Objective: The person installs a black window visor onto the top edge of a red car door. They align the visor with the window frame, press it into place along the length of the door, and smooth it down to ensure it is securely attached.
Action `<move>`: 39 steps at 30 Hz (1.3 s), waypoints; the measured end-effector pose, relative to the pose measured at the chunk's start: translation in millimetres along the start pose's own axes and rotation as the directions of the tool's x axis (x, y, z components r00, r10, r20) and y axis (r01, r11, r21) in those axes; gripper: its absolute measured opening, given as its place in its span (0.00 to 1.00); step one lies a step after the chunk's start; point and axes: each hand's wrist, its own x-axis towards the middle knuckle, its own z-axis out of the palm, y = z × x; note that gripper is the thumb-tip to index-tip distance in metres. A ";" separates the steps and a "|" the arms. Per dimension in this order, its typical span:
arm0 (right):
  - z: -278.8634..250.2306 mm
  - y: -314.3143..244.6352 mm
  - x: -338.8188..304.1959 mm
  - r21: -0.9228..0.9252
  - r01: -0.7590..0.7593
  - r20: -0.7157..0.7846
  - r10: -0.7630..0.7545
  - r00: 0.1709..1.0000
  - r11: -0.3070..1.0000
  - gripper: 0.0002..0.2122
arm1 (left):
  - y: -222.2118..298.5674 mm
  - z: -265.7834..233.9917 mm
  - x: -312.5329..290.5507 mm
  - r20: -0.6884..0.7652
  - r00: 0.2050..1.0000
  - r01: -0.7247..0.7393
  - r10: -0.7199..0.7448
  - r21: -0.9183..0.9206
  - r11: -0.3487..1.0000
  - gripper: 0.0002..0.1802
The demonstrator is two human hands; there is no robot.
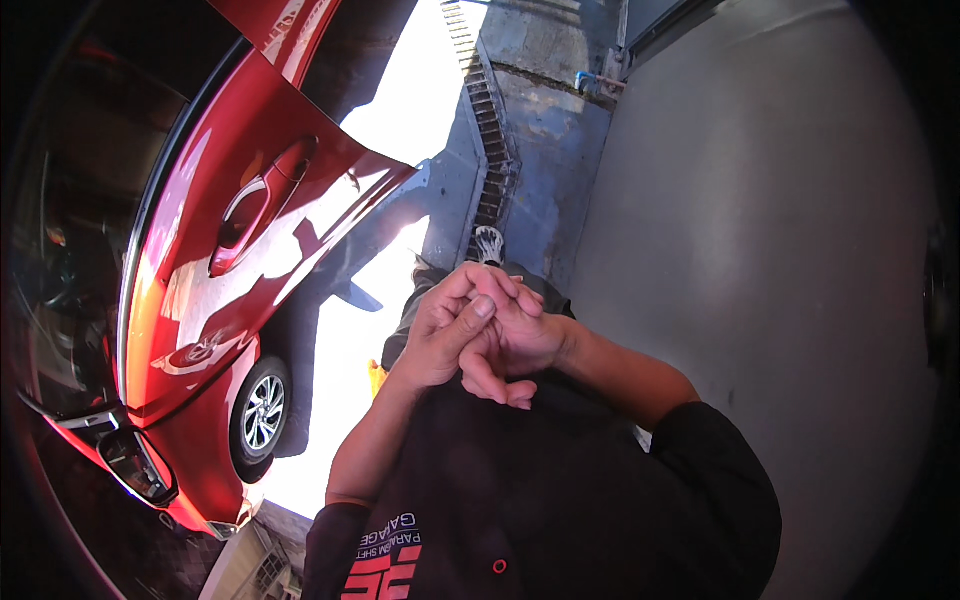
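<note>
In front of my dark shirt, my two hands are pressed together. My left hand (437, 328) is closed around part of my right hand, with its thumb lying across the inner side and its fingers folded over the top. My right hand (525, 342) holds nothing that I can see. Some of its fingers hang loosely bent and apart below the left thumb, while the others are partly covered by the left hand. No tool or other object shows in either hand.
A red car (215, 290) stands close on my left, with its door handle (262, 205), front wheel (263, 412) and side mirror (138, 465) in view. A smooth grey surface (760, 250) rises on my right. A narrow drain grate (488, 130) runs along the ground ahead, near my shoe (489, 243).
</note>
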 end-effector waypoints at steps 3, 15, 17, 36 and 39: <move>-3.4 -2.9 0.5 -0.028 0.026 -0.004 -0.026 1.000 0.999 0.54 | 0.6 -1.2 2.9 -0.004 1.000 -0.022 0.022 0.005 1.000 0.15; 2.5 -19.5 -5.9 -0.027 0.149 0.035 -0.148 0.988 0.988 0.46 | 1.7 -13.9 23.8 0.084 0.995 0.060 -0.052 -0.095 0.994 0.36; 27.3 -38.5 -18.4 -0.416 0.256 -0.118 -0.331 0.936 0.873 0.40 | 5.7 -10.7 27.0 0.107 0.994 0.045 -0.030 -0.143 0.989 0.59; 27.2 -80.7 0.2 -0.894 0.076 -0.174 -0.499 0.849 0.442 0.13 | -18.7 -11.4 16.8 0.623 0.776 0.394 -0.094 -0.363 0.845 0.65; 26.7 -75.9 0.2 -0.890 0.056 -0.210 -0.515 0.831 0.453 0.14 | -18.8 -11.8 15.8 0.627 0.773 0.418 -0.097 -0.387 0.822 0.66</move>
